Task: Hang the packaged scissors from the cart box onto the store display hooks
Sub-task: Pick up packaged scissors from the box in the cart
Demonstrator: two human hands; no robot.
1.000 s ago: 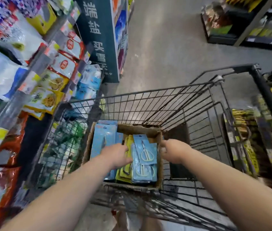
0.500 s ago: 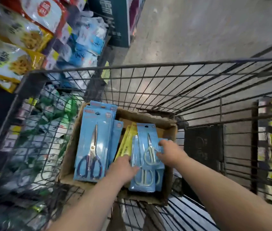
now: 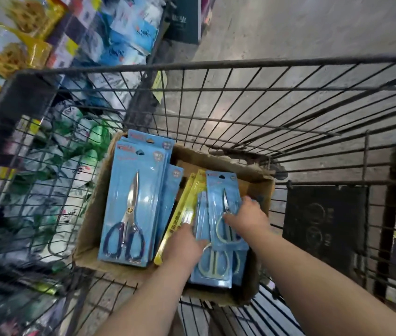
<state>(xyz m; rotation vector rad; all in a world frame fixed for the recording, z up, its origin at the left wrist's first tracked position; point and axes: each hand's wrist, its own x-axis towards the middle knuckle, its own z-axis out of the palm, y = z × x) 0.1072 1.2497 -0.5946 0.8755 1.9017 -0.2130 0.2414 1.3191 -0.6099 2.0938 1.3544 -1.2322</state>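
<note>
Barely begun, it seems: every pack lies in the brown cardboard box inside the black wire cart, where the right hand curls round a small blue-carded scissors pack and the left hand digs alongside, its grip hidden.

The left hand buries its fingertips between the yellow carded pack and the lower blue scissors packs, so its grip is unreadable. The right hand, pinching the top blue small-scissors pack, covers part of the handles. Packaged shelf goods from 9 to 11 o'clock are blurred; the black wire cart is cropped at 3 o'clock.
</note>
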